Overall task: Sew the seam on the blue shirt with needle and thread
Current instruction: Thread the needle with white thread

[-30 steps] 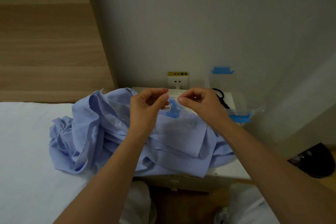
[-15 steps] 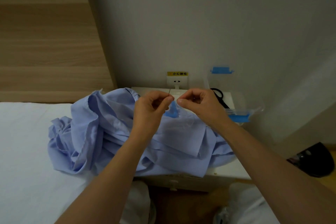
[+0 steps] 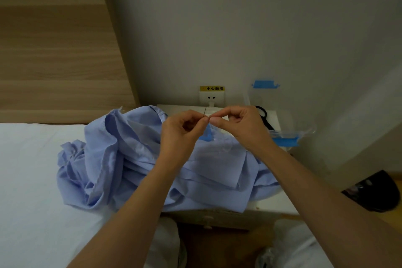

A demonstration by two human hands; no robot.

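Yellow label (image 3: 211, 88) beyond the needle (image 3: 205, 111) reads 小心触电.

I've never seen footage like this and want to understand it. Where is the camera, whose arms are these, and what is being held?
There is no machine. A person wears a wide-angle camera on the head, looking down at their own two hands. The left hand pinches a needle that points up. The right hand pinches right beside it, probably the thread, which is too fine to see. Beneath them lies a crumpled blue shirt, partly on a white bed and partly on a small cabinet. Scissors and a clear box sit behind.
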